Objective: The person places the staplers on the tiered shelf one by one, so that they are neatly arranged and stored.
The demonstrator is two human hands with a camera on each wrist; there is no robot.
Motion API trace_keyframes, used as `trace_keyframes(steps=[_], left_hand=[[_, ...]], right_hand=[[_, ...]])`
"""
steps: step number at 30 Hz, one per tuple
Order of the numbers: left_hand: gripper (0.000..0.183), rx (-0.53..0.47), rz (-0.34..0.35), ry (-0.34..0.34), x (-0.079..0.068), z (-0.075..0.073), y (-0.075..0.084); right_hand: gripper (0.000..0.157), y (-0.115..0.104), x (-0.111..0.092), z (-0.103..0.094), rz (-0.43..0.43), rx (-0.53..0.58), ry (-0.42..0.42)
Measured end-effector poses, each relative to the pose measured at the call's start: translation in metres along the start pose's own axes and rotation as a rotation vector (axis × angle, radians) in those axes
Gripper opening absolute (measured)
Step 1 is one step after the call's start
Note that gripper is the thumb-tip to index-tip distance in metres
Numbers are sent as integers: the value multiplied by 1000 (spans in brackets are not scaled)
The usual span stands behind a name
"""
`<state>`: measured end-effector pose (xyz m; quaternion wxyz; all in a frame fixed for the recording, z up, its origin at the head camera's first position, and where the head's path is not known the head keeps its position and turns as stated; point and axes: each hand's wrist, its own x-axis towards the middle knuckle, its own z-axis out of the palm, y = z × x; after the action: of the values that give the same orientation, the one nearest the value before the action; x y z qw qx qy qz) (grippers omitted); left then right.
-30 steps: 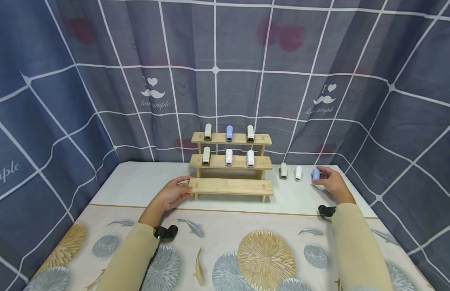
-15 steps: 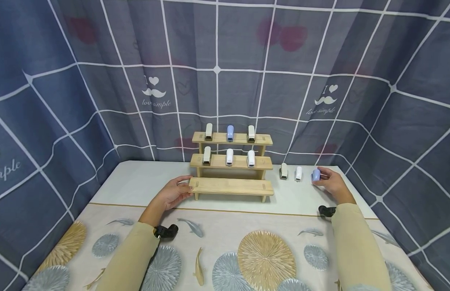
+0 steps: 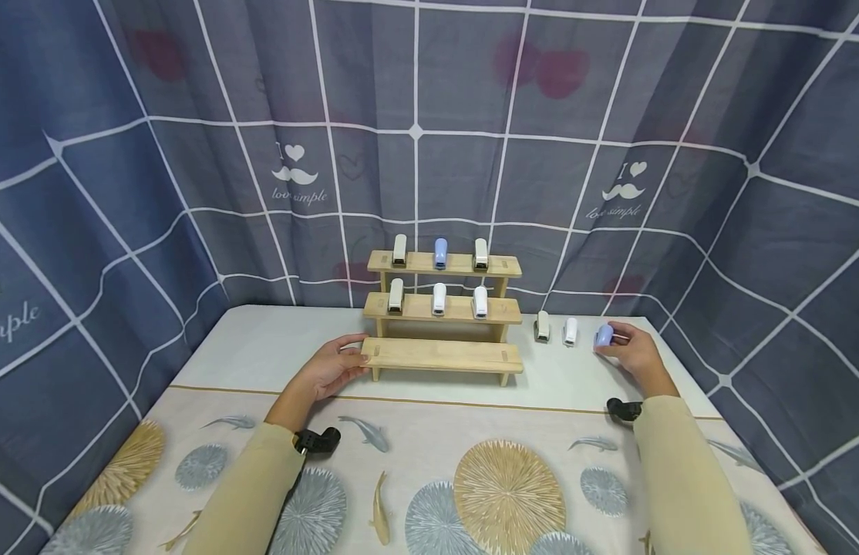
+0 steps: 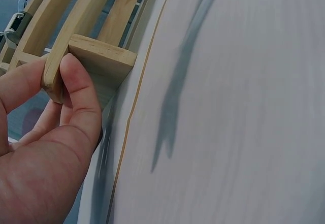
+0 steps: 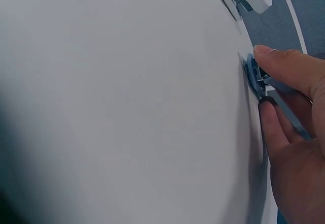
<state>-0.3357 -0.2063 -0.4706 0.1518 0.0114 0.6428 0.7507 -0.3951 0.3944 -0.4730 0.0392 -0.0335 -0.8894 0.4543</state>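
Observation:
My right hand (image 3: 638,353) pinches a small blue stapler (image 3: 604,334) between thumb and fingers at the right end of the table. In the right wrist view the stapler (image 5: 256,75) is partly hidden by the fingers, close to the white surface; whether it touches is unclear. At the left, my left hand (image 3: 330,370) grips the end of the lowest step (image 3: 439,355) of a three-step wooden stand. The left wrist view shows the thumb and fingers of that hand (image 4: 51,168) on either side of the board's end (image 4: 54,71). No stapler sits on this step.
Beige (image 3: 542,327) and white (image 3: 570,331) staplers stand between the stand and my right hand. The middle step (image 3: 417,308) and top step (image 3: 419,263) each bear three staplers. A grid-patterned curtain (image 3: 457,177) hangs behind; a patterned cloth (image 3: 429,432) covers the front.
The blue stapler tilts slightly to the right in my right hand, which has shifted a little. My left hand keeps its grip on the stand.

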Motion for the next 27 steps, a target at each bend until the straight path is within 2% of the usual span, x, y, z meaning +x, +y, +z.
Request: trace_keyframes(steps=[12, 22, 27], left_hand=[[67, 22, -2, 4, -2, 2, 2], [67, 25, 8, 6, -4, 4, 3], [67, 20, 5, 11, -3, 4, 2]], right_hand=[[81, -7, -18, 5, 10, -32, 48], [79, -19, -36, 11, -52, 32, 48], [76, -28, -48, 16, -113, 77, 31]])
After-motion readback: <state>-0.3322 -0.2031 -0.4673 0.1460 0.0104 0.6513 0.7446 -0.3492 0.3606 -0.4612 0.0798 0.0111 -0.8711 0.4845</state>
